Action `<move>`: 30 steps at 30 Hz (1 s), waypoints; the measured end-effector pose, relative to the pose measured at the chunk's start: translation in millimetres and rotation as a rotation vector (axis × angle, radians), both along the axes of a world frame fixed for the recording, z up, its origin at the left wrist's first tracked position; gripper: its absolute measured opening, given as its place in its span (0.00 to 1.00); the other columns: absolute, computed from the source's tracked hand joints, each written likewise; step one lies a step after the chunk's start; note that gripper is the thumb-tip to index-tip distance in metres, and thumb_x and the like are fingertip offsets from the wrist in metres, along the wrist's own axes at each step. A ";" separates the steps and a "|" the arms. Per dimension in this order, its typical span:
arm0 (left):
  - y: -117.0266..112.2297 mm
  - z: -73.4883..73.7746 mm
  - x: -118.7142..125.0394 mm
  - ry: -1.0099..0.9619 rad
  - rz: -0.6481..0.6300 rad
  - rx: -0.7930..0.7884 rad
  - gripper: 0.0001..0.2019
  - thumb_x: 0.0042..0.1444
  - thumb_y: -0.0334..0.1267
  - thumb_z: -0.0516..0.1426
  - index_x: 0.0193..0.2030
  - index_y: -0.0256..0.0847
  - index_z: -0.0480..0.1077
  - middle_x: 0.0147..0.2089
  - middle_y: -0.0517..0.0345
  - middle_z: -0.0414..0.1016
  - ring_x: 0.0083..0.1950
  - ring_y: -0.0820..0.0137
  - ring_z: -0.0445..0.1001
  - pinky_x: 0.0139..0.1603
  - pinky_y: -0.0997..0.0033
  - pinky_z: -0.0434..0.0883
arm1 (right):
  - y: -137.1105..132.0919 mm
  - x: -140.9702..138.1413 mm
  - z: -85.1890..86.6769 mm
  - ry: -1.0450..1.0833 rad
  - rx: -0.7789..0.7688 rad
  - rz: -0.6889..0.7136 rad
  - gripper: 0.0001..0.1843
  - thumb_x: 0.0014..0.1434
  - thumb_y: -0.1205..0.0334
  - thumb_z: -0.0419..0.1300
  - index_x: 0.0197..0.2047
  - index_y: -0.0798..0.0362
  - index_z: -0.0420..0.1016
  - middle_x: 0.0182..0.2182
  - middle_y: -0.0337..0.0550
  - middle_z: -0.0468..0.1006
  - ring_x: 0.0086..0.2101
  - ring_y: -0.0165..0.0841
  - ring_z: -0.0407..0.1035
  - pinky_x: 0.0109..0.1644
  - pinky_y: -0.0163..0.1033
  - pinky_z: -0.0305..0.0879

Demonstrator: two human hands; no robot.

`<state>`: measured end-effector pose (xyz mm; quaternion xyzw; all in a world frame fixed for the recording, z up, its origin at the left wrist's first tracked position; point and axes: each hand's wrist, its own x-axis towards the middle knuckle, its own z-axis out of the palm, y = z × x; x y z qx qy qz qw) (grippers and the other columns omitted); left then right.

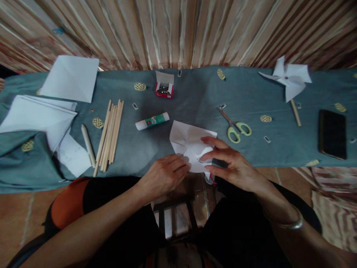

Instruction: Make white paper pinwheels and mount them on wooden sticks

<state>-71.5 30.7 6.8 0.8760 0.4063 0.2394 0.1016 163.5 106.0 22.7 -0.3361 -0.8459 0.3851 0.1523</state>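
Note:
A white square sheet of paper (192, 134) with crease lines and cuts lies at the table's front edge, one flap curled up at its right. My left hand (167, 173) is closed on the paper's lower left part, its fingertips pressed together there. From the right, my right hand (231, 160) holds the curled flap between bent, somewhat spread fingers. A glue stick (152, 121) lies just beyond the paper on the left. Scissors with light green handles (237, 130) rest to the right, blades pointing away.
Several wooden sticks (110, 136) and a grey pen-like stick (88, 145) lie left, near white sheets (71, 78). An open red box (164, 87) of small metal pieces stands at the back. To the right are a paper pinwheel (295, 76) and a dark phone (331, 134).

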 end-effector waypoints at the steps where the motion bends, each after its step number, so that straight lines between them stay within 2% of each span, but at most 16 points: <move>1: -0.4 -0.5 0.4 -0.005 -0.001 -0.002 0.08 0.64 0.31 0.52 0.43 0.34 0.73 0.40 0.51 0.79 0.43 0.66 0.77 0.46 0.63 0.78 | -1.3 -2.9 -0.6 0.027 -0.017 -0.001 0.05 0.59 0.63 0.62 0.39 0.48 0.79 0.61 0.48 0.68 0.60 0.42 0.64 0.60 0.53 0.65; 6: -2.8 -3.8 1.1 -0.013 0.014 -0.040 0.10 0.64 0.32 0.51 0.49 0.34 0.70 0.42 0.49 0.78 0.46 0.65 0.78 0.47 0.62 0.79 | -4.9 -13.3 -6.5 0.081 -0.029 -0.048 0.04 0.59 0.63 0.62 0.34 0.49 0.78 0.59 0.47 0.70 0.59 0.42 0.65 0.60 0.54 0.64; 9: -4.3 -3.4 0.8 -0.030 0.055 -0.072 0.15 0.65 0.31 0.50 0.58 0.36 0.64 0.46 0.50 0.77 0.47 0.67 0.77 0.46 0.65 0.79 | -5.0 -16.4 -10.9 0.093 -0.011 -0.132 0.04 0.58 0.63 0.61 0.32 0.49 0.77 0.58 0.48 0.71 0.58 0.43 0.66 0.60 0.55 0.63; 12: -4.4 -1.3 0.5 -0.048 0.031 -0.107 0.19 0.65 0.30 0.50 0.62 0.39 0.59 0.48 0.51 0.76 0.48 0.69 0.77 0.47 0.66 0.78 | -5.5 -19.8 -15.0 0.067 0.037 -0.184 0.03 0.58 0.64 0.61 0.33 0.49 0.77 0.57 0.48 0.72 0.57 0.44 0.67 0.59 0.55 0.64; 18: -3.1 -3.0 1.5 -0.063 0.013 -0.091 0.11 0.65 0.30 0.51 0.52 0.34 0.68 0.45 0.49 0.77 0.48 0.66 0.76 0.47 0.64 0.78 | -9.1 -29.1 -17.3 -0.004 0.187 -0.193 0.04 0.59 0.64 0.60 0.33 0.51 0.76 0.56 0.50 0.72 0.56 0.44 0.66 0.59 0.55 0.64; 23: -3.0 -8.4 2.1 -0.102 0.045 -0.166 0.12 0.65 0.31 0.51 0.52 0.34 0.69 0.44 0.49 0.77 0.45 0.66 0.76 0.43 0.65 0.79 | -10.9 -32.7 -18.0 -0.049 0.273 -0.212 0.06 0.60 0.64 0.59 0.31 0.50 0.75 0.56 0.49 0.72 0.56 0.45 0.67 0.59 0.54 0.64; 30: -2.8 -12.6 1.2 -0.165 0.065 -0.183 0.12 0.63 0.31 0.53 0.52 0.34 0.71 0.45 0.50 0.77 0.49 0.65 0.76 0.47 0.65 0.78 | -11.0 -33.2 -16.5 -0.062 0.287 -0.203 0.07 0.59 0.65 0.58 0.31 0.51 0.75 0.55 0.50 0.72 0.55 0.45 0.67 0.58 0.53 0.65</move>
